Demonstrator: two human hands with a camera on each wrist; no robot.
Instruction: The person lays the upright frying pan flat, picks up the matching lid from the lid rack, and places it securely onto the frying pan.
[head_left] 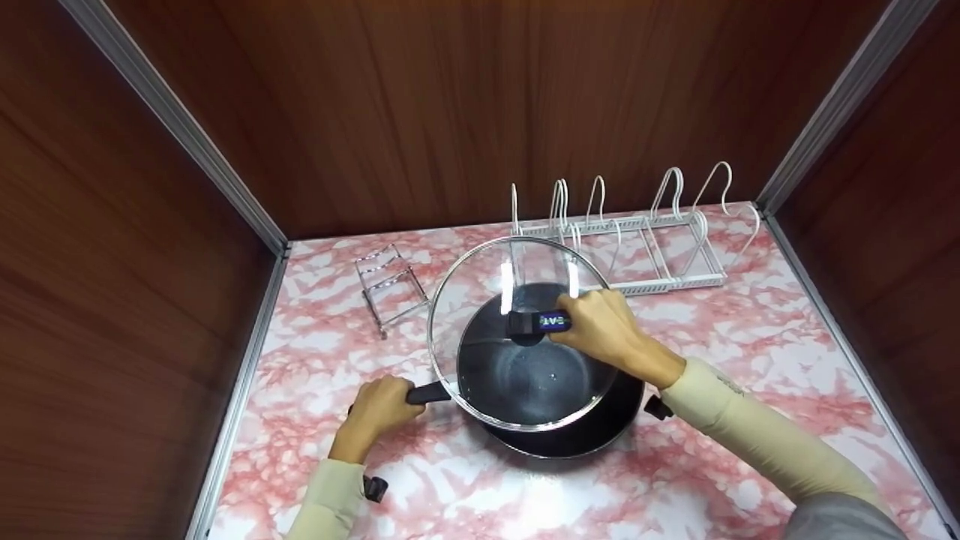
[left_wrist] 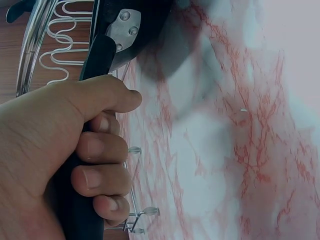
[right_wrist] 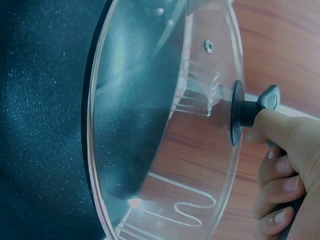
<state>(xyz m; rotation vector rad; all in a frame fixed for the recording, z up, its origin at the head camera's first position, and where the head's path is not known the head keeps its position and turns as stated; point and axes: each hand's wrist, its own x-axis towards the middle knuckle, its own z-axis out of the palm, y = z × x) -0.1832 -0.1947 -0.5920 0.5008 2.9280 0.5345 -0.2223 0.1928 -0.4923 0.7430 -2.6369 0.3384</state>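
Note:
A dark frying pan [head_left: 600, 424] is in the middle of the head view, its black handle [head_left: 429, 392] pointing left. My left hand [head_left: 381, 409] grips that handle, fingers curled round it in the left wrist view [left_wrist: 100, 150]. Over the pan is a round glass lid [head_left: 480, 262] with a metal rim and a black knob handle [head_left: 525, 325]. My right hand [head_left: 600, 326] holds this handle, as the right wrist view also shows. The lid is offset toward the back, leaving the pan's near part uncovered. Whether its rim touches the pan is hard to tell.
A white wire rack [head_left: 682, 283] with several upright loops stands at the back right, partly behind the lid. A small chrome wire stand [head_left: 386, 281] is at the back left. Brown wood-grain panels [head_left: 450, 112] enclose the red-and-white marbled table [head_left: 315, 375].

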